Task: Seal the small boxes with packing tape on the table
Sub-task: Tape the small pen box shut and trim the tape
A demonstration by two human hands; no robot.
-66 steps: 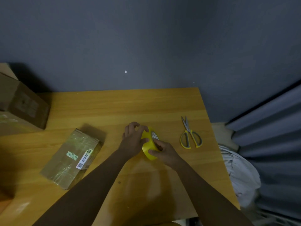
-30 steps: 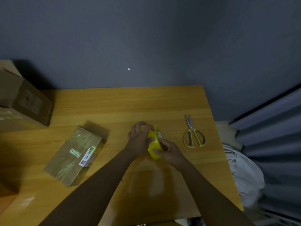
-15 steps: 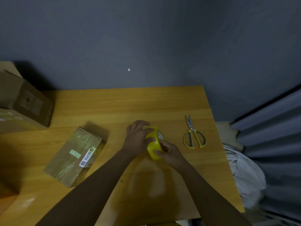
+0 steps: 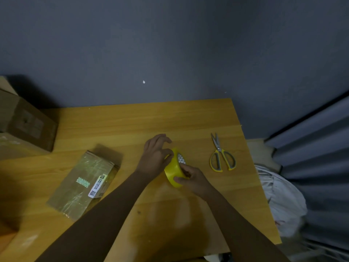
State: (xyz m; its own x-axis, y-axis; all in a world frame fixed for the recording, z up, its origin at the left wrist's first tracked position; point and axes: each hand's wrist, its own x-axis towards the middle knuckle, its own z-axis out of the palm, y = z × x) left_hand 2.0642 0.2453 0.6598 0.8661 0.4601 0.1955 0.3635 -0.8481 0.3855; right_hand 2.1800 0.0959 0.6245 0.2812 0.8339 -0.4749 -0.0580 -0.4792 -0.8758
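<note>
right hand curls round the yellow tape roll at mid-table, left hand thumb pinching its rim, other fingers loosely spread, taped small box left, scissors right.

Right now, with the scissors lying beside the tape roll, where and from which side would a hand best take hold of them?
Probably by the yellow loop handles of the scissors, coming from the near edge of the table. They lie flat and shut, handles toward the person, blades pointing at the wall, apart from the right hand.
</note>
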